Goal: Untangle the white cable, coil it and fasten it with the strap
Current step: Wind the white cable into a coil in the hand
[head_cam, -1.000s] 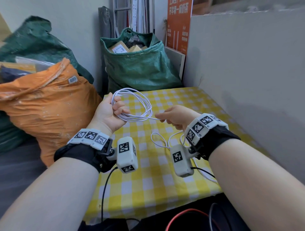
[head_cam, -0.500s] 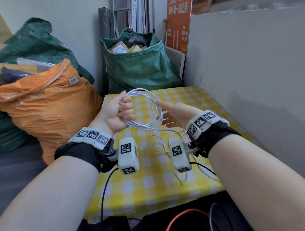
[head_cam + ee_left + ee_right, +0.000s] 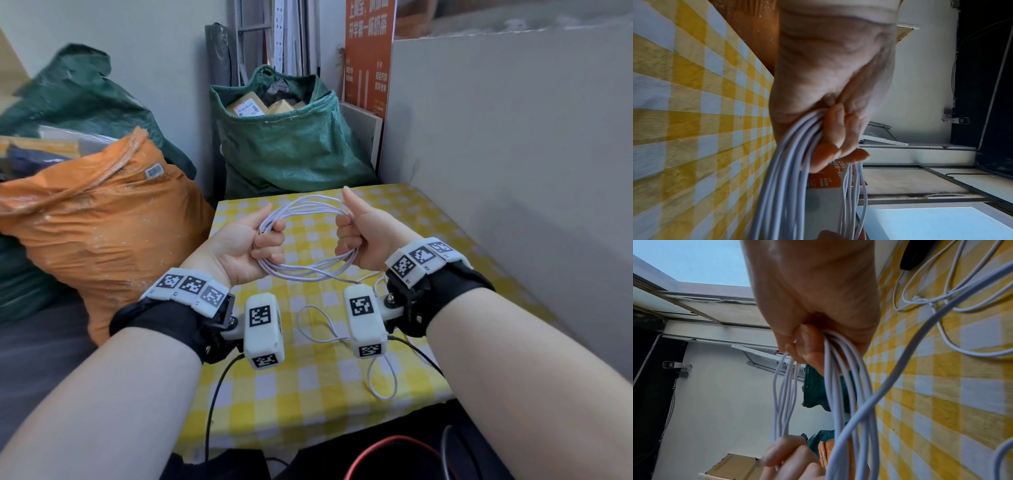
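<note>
The white cable is wound into a loop of several turns held above the yellow checked table. My left hand grips the loop's left side with curled fingers. My right hand grips the right side, thumb pointing up, fingers wrapped around the strands. A loose tail of cable runs from the loop down onto the cloth in slack curves. No strap can be made out.
An orange sack stands left of the table and a green sack with boxes behind it. A grey board wall runs along the right. Black and red wires hang at the near table edge.
The right hand let go of the cable's tail, moved to the coil and closed around its right side. The coil has turned flatter and now spans both fists.
</note>
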### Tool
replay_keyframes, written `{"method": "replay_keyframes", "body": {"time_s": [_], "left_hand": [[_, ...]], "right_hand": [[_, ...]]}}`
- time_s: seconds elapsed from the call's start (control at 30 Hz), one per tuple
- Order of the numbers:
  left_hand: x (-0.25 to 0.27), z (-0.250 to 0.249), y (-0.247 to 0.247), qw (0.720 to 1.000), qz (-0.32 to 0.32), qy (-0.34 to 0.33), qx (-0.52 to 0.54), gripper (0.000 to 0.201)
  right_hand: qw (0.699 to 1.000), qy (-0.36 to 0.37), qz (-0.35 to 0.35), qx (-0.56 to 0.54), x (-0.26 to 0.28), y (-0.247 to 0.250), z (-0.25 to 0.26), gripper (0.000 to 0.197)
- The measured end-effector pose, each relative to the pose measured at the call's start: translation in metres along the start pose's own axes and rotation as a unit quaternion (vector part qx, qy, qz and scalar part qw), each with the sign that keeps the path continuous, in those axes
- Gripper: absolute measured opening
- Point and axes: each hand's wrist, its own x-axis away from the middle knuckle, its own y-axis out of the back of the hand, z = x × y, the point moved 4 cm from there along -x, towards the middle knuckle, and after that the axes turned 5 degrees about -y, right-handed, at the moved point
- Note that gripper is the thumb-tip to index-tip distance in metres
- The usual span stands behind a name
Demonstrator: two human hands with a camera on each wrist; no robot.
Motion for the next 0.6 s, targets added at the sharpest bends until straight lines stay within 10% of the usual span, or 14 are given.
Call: {"method": "replay_keyframes", "body": {"time_s": [0.6], "left_hand": [[0.004, -0.003, -0.017, 0.999, -0.017, -0.015, -0.033, 0.057]], "right_hand": [[0.995, 0.049, -0.078, 0.035, 0.005, 0.0, 0.008, 0.042]]}}
